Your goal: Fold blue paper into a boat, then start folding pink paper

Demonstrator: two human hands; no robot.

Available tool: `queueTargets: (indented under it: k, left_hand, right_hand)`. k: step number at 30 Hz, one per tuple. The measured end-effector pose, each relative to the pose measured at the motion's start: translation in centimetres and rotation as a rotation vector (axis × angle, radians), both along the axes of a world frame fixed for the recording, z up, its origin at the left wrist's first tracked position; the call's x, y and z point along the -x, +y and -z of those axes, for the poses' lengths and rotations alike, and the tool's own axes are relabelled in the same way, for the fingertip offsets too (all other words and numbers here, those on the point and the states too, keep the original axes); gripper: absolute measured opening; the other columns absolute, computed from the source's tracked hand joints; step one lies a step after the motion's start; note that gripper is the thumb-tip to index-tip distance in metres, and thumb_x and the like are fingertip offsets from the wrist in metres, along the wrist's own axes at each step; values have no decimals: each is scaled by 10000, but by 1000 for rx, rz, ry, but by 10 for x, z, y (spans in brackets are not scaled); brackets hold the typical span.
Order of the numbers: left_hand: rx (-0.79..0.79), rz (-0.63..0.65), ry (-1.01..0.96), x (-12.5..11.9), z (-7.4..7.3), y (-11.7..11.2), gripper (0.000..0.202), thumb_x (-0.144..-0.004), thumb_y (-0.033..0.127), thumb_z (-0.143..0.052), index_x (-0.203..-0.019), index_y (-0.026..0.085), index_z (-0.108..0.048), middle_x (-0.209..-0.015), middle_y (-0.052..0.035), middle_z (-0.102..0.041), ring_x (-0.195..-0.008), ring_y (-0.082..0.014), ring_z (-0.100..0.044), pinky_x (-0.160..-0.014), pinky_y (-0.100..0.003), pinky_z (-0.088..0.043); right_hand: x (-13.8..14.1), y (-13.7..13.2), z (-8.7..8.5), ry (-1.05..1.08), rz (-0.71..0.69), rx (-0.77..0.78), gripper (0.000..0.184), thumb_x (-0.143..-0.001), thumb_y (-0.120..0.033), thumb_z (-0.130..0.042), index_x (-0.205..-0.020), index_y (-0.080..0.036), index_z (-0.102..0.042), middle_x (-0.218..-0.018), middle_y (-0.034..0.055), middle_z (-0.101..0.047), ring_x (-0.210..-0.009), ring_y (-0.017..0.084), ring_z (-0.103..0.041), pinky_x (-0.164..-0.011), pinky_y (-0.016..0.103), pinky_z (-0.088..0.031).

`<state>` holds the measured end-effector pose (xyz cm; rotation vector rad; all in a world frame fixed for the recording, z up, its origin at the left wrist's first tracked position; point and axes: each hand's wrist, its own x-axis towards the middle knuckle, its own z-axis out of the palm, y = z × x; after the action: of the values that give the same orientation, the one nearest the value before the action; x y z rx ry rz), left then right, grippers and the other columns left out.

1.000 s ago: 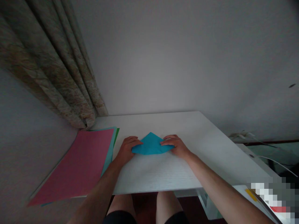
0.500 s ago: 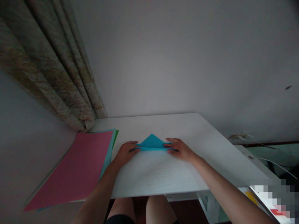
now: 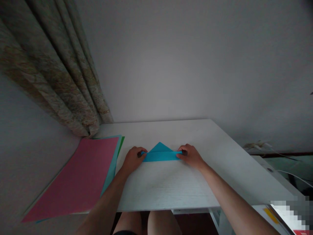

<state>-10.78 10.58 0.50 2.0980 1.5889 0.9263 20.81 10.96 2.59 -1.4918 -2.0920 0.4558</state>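
A blue folded paper (image 3: 160,153) lies on the white table (image 3: 171,186), shaped like a triangle with a band folded up along its near edge. My left hand (image 3: 133,159) pinches the paper's left corner with curled fingers. My right hand (image 3: 190,156) pinches the right corner in the same way. Both hands rest on the table top.
A stack of coloured sheets, pink (image 3: 78,178) on top with teal and green edges showing, lies at the table's left. A patterned curtain (image 3: 56,75) hangs at the back left. Cables (image 3: 259,146) and a pixelated patch sit at the right. My knees show below the table edge.
The near edge of the blue paper has been folded up into a band. Both hands slid outward to the paper's corners and closed on them.
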Motion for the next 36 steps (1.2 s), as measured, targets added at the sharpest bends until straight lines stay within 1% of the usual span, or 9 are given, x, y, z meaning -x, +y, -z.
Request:
queueTargets:
  k: [2,4,7,10,13,17,20,28,36]
  left_hand:
    - [-67,26,49,1,1,-2,205,-810,164,-608,-928,219,-767,-741,-30,-648,-745,-192,-613,-760,-347,-506]
    - [-195,84,96,0,2,-6,310,-833,106,-553,-1032,234,-754,-953,-71,-716,-975,-242,-635,-913,-432,-495]
    - [-312,368,182,-5,5,-15,573,-812,-13,-438,-1234,296,-672,-1306,-42,-662,-1302,-253,-523,-1075,-513,-409]
    - [-274,589,265,-16,7,-27,665,-765,-37,-433,-1316,289,-612,-1363,-13,-634,-1320,-241,-528,-1061,-488,-451]
    - [-271,492,287,-33,4,-43,573,-777,39,-502,-1311,207,-624,-1369,-67,-625,-1248,-294,-582,-1019,-503,-494]
    - [-305,250,296,-62,0,-68,435,-861,154,-506,-1270,154,-653,-1297,-124,-668,-1135,-308,-641,-1002,-513,-519]
    - [-312,126,327,-78,4,-88,434,-861,186,-507,-1263,101,-646,-1310,-178,-648,-1196,-327,-619,-1028,-507,-511]
    - [-285,99,327,-72,15,-133,474,-914,222,-459,-1365,110,-552,-1432,-190,-539,-1353,-303,-500,-1066,-476,-499]
    - [-302,106,348,-67,14,-143,543,-944,279,-474,-1468,144,-435,-1488,-181,-474,-1386,-318,-452,-1086,-524,-461]
  right_hand:
    - [1,-1,-1,-25,-20,6,125,-773,-350,-669,-740,-242,-723,-663,9,-652,-679,189,-601,-652,300,-442]
    - [1,-1,-1,-37,-21,3,117,-775,-328,-659,-815,-249,-735,-694,9,-671,-716,200,-612,-686,318,-458]
    - [2,-4,0,-62,-1,-57,238,-781,-272,-639,-1002,-248,-726,-854,37,-711,-846,232,-634,-794,383,-483]
    - [8,-15,-1,-117,84,-245,320,-830,-180,-553,-1114,-205,-698,-1061,110,-699,-1036,286,-607,-911,472,-465]
    - [26,-32,-2,-150,43,-362,401,-897,-139,-436,-1227,-165,-663,-1196,156,-673,-1142,297,-584,-991,493,-450]
    - [53,-52,-1,-246,-360,-170,484,-965,-260,-421,-1430,-164,-517,-1466,138,-527,-1357,269,-477,-1117,474,-388]
    - [62,-56,-2,-319,-456,-46,510,-1004,-314,-372,-1490,-174,-435,-1556,118,-402,-1457,254,-338,-1190,528,-261]
    - [55,-33,-5,-361,-347,6,530,-1016,-371,-334,-1526,-229,-368,-1589,82,-334,-1486,265,-267,-1185,594,-191]
    - [63,-13,-7,-437,-245,47,680,-981,-522,-390,-1560,-180,-288,-1617,101,-254,-1506,337,-169,-1187,616,-152]
